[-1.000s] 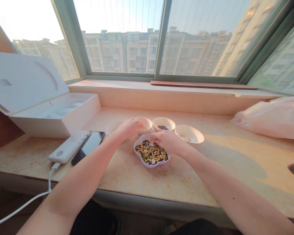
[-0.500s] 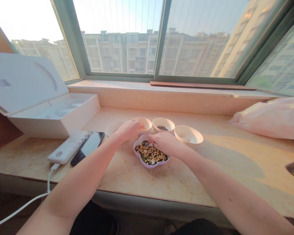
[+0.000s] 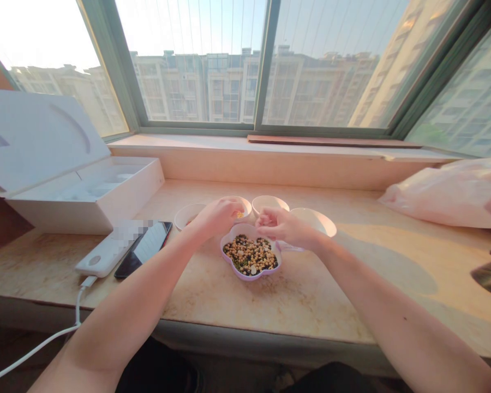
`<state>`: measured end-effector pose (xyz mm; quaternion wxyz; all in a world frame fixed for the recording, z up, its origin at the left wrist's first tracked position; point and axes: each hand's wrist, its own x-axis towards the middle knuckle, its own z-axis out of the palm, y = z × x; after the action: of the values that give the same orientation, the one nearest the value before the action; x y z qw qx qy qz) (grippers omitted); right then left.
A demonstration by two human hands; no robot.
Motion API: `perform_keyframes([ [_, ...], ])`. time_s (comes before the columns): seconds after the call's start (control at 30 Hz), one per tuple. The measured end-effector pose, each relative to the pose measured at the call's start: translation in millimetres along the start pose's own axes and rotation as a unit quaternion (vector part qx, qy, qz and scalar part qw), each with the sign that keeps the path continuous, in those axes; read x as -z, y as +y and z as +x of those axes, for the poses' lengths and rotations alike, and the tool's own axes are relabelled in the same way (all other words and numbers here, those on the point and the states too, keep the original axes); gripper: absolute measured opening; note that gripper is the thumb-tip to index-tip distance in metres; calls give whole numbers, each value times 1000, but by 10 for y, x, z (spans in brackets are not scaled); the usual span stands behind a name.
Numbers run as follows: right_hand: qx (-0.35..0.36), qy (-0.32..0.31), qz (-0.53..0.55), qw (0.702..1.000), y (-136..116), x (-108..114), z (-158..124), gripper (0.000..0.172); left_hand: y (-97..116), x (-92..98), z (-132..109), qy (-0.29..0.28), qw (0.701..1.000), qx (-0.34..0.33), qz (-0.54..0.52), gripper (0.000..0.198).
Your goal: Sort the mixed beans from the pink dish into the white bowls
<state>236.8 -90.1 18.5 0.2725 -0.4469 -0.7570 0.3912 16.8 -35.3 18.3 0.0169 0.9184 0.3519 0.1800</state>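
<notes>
A lilac flower-shaped bowl [image 3: 251,278] holds mixed beans [image 3: 249,254], tan, black and green, with a few pale flat pieces. My left hand [image 3: 220,216] reaches over a small white bowl [image 3: 246,202] with yellow bits in it; its fingers are pinched together, and what they hold is hidden. Just above the back right of the flower-shaped bowl is my right hand [image 3: 284,226], fingers curled in a pinch, in front of another white bowl [image 3: 270,200]. Whatever lies between those fingertips is too small to make out.
Two more white bowls stand at the row's ends, a left one [image 3: 182,216] and a right one [image 3: 326,221]. An open white box [image 3: 126,191], a power bank [image 3: 100,263] with cable and a phone [image 3: 144,250] are at left. A plastic bag [image 3: 445,194] lies right.
My right hand has lifted out of the flower-shaped bowl and moved up towards the back bowls. My left hand stays over its bowl. The view has shifted slightly.
</notes>
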Motion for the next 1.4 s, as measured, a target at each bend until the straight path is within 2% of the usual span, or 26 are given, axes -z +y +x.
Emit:
perform_keyframes([
  [0.1, -33, 0, 59, 998, 16, 61, -25, 33, 13, 6, 0, 6, 1000, -9, -9, 27],
  [0.2, -44, -6, 70, 997, 61, 143, -44, 36, 40, 19, 11, 4, 1000, -23, -21, 28],
  [0.3, -35, 10, 16, 999, 143, 297, -50, 34, 114, 31, 13, 0, 999, -39, -36, 29],
  [0.4, -20, 78, -98, 992, 233, 521, -60, 26, 222, 24, -15, -36, 998, -35, -40, 32],
  [0.43, -29, 116, -162, 980, 262, 601, -70, 20, 259, 17, -30, -57, 997, -34, -41, 33],
  [0.5, -74, 173, -304, 934, 318, 750, -98, 10, 324, 2, -64, -99, 994, -41, -34, 34],
  [0.53, -104, 178, -355, 912, 344, 814, -115, 9, 352, -3, -80, -118, 992, -47, -27, 34],
  [0.6, -159, 154, -415, 882, 389, 914, -148, 11, 398, -2, -109, -151, 986, -63, -11, 31],
  [0.67, -201, 121, -439, 867, 422, 976, -173, 12, 436, 16, -129, -175, 981, -79, -1, 28],
  [0.8, -264, 56, -441, 856, 448, 1022, -193, 11, 510, 64, -146, -190, 976, -103, -14, 24],
  [0.87, -280, 43, -435, 855, 453, 1028, -193, 11, 552, 70, -147, -189, 973, -126, -26, 24],
  [1.03, -275, 71, -420, 862, 443, 1010, -192, 13, 624, 18, -145, -183, 969, -164, -31, 17],
  [1.23, -274, 91, -408, 866, 383, 948, -184, 17, 620, -23, -150, -207, 969, -133, -18, 27],
  [1.4, -245, 117, -412, 870, 381, 900, -180, 18, 599, -36, -138, -203, 971, -117, -44, 33],
])
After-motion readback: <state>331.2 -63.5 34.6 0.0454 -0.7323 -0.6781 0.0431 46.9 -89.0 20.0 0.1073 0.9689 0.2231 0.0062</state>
